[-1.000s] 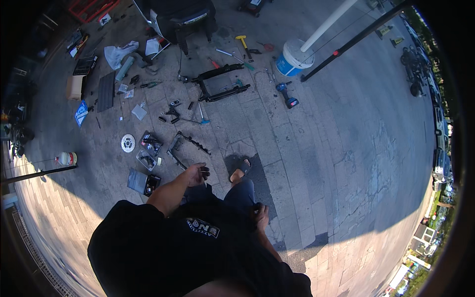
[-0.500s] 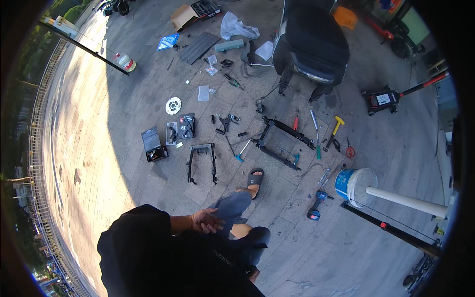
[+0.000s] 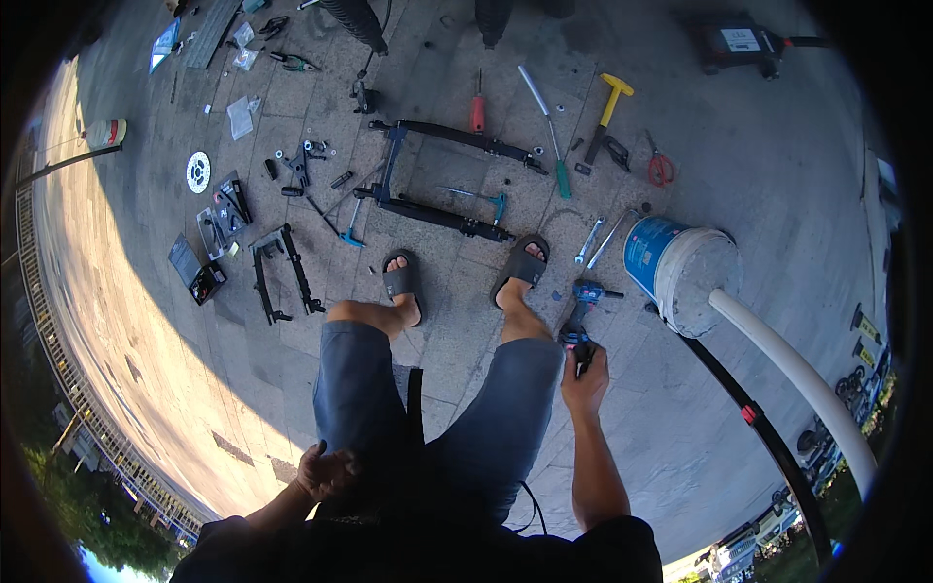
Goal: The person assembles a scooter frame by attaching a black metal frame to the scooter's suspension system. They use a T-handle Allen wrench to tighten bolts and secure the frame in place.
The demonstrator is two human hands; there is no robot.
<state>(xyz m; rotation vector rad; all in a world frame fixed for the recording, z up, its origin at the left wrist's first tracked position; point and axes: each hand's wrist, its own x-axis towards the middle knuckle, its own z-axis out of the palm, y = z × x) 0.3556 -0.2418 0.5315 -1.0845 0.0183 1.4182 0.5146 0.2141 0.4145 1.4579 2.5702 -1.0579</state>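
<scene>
Far left, a cylindrical can [image 3: 105, 131] with a red, white and yellow label lies on the paved floor [image 3: 777, 194]. Nearer, a small dark open case [image 3: 197, 274] sits beside flat packets [image 3: 222, 209] holding dark parts, and a round perforated disc [image 3: 197, 171] lies just beyond them. A clear plastic bag [image 3: 240, 117] with small contents lies further off, and a blue-and-white flat packet [image 3: 163, 46] sits at the far left edge. A black forked frame part [image 3: 282, 272] lies near the case.

The left hand [image 3: 326, 471] rests low against the person's dark clothing near the hip, fingers curled; whether it holds anything cannot be told.

In the middle, a long black frame [image 3: 437, 180] lies across the floor just beyond the person's two sandalled feet [image 3: 457, 277]. A red-handled screwdriver [image 3: 477, 107], a green-handled long tool [image 3: 549, 131], a yellow-headed hammer [image 3: 609, 107] and red-handled cutters [image 3: 660, 167] lie beyond it. Two spanners [image 3: 601, 238] lie near the right foot.

The right hand [image 3: 584, 377] is closed around the grip of a blue cordless drill [image 3: 581, 311], which is by the floor just right of the right foot, its nose pointing away.

To the right, a blue bucket [image 3: 649, 255] with a pale label, filled with a pale solid mass, stands close by the drill; a white pole [image 3: 787, 364] rises from it. A black bar [image 3: 748, 418] with a red band runs under the pole. Far right, a dark box [image 3: 743, 44] carries a white rectangular label.
</scene>
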